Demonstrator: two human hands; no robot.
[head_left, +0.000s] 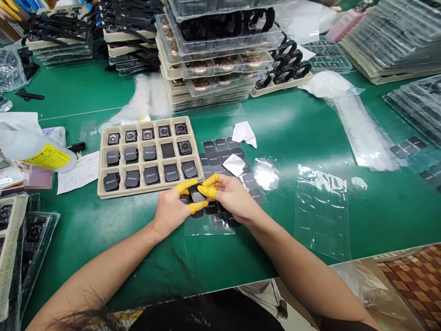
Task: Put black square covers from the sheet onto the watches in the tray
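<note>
Both my hands wear yellow finger cots and meet over the green table. My left hand (176, 204) grips the left side of a black watch case (197, 194) with a printed face. The fingers of my right hand (225, 193) press on its right side. Just left of them lies a beige tray (151, 186) of watch cases; the top row shows backs, most others show dark printed faces. One compartment in the middle row holds only a flat dark square (167, 150). Sheets of black printed stickers (215, 158) lie beyond and beneath my hands, with white paper scraps (234, 164) on them.
Tall tray stacks (213, 69) stand at the back. A bottle with a yellow label (48, 156) and a written sheet (81, 172) are at left. Clear plastic film (322, 211) lies at right, with more stacked trays (396, 41) behind. Another person's yellow-tipped fingers show at top left.
</note>
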